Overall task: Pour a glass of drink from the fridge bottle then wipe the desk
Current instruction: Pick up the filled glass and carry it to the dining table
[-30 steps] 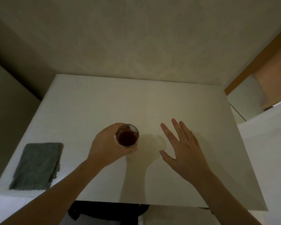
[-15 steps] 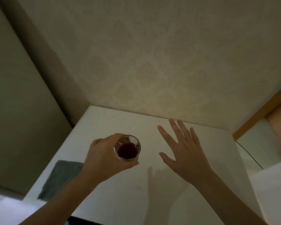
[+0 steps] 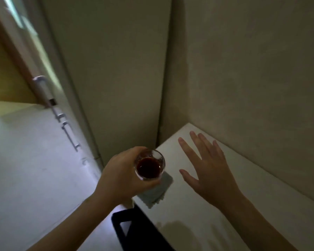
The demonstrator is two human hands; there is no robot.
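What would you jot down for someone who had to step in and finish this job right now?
Left hand: grip closed round the glass, held up off the desk, dark drink inside.
Right hand: open, fingers spread, holding nothing, above the desk.
Grey cloth: lies flat at the desk's near-left edge, partly hidden by the glass.
Bottle: not in view.
Done: the glass has drink in it.
Left: set the glass somewhere safe, pick up the cloth, wipe the desk. Mind the black chair at the desk's edge.

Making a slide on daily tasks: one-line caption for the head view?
Left hand lifts a glass of dark drink above the grey cloth; right hand spread over the white desk.
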